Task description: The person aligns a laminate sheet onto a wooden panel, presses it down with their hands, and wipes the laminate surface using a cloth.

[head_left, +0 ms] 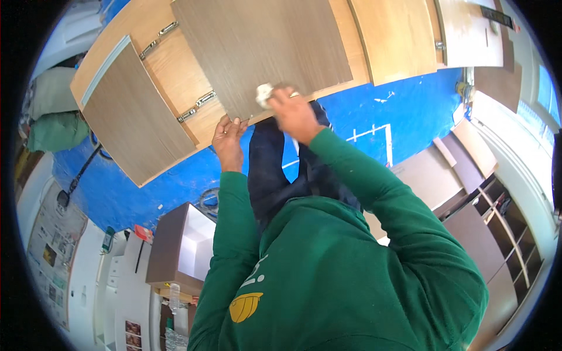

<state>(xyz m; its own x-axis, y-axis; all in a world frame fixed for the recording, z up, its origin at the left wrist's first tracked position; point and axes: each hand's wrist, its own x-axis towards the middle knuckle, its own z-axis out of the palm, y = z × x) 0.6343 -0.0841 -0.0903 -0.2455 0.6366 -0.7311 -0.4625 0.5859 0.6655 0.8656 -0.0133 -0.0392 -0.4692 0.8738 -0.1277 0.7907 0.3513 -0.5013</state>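
Observation:
A grey-brown wood-grain panel (257, 47) lies flat on a light wooden worktop, its near edge towards me. My right hand (293, 114) is closed on a crumpled white cloth (264, 95), which presses on the panel near that edge. At the panel's near left corner my left hand (230, 137) is closed, thumb and fingers pinching the edge. Two metal hinges, an upper hinge (158, 40) and a lower hinge (197, 106), stick out from the panel's left side. The palm of my left hand is hidden.
Left of the hinges lies another brown panel (137, 111); to the right are a pale wooden board (398, 41) and a white board (470, 32). Blue sheeting (351, 108) covers the floor. A brown cabinet box (170, 251) stands behind me at left, and shelving (503, 216) at right.

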